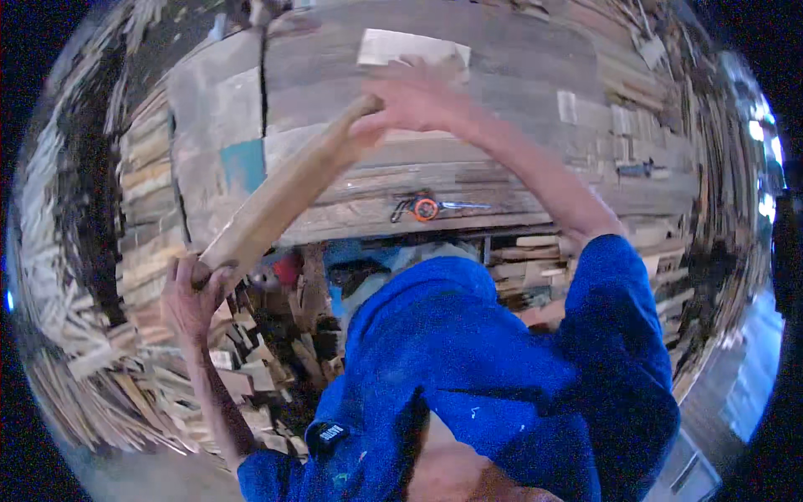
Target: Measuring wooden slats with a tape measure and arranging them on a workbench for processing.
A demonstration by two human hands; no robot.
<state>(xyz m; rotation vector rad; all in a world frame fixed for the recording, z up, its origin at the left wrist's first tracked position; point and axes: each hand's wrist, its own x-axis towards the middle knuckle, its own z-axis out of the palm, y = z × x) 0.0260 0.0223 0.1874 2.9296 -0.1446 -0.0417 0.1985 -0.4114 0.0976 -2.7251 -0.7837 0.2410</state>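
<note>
From my remote seat I see a workbench (pixel 519 58) built of rough, mismatched planks filling the upper part of the view. A teal painted patch (pixel 244 163) marks one board near its left end. An orange and black tape measure (pixel 424 207) lies close to the bench's front edge, with a thin metal piece just beside it. A pale flat offcut (pixel 401 43) rests farther back. Heaps of wood scraps (pixel 251 368) crowd the floor beneath and to the left. A blue shirt (pixel 502 376) fills the lower foreground.
</note>
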